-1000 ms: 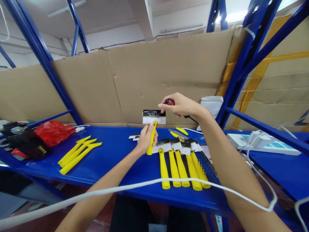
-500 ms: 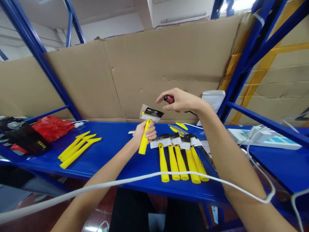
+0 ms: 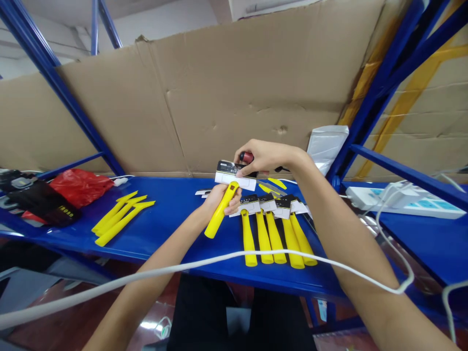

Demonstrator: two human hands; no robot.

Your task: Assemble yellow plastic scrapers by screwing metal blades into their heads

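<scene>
My left hand (image 3: 218, 196) is wrapped round a yellow tubular handle (image 3: 218, 215), held slantwise above the blue shelf. A black-and-white card (image 3: 234, 180) stands at the handle's upper end. Above it, my right hand (image 3: 266, 153) has its thumb on the card and fingers behind, pinching its upper edge. A dark red, black-ended tool (image 3: 247, 157) is tucked in that same hand; its exact kind is unclear. Several similar yellow handles (image 3: 249, 239) with cards lie in a row to the right. Three more yellow handles (image 3: 120, 229) without visible cards lie to the left.
A blue shelf (image 3: 171, 214) runs across, backed by a cardboard sheet (image 3: 226, 97). Flat yellow-and-grey pieces (image 3: 278, 184) lie behind the row. A red bag (image 3: 78, 187) and black bottle (image 3: 40, 202) stand left. A white cable (image 3: 175, 268) crosses in front; a power strip (image 3: 413, 204) sits right.
My right hand has come down and left from above the card and now grips its edge. The card has turned to face me, and the handle tilts more. The view has shifted slightly.
</scene>
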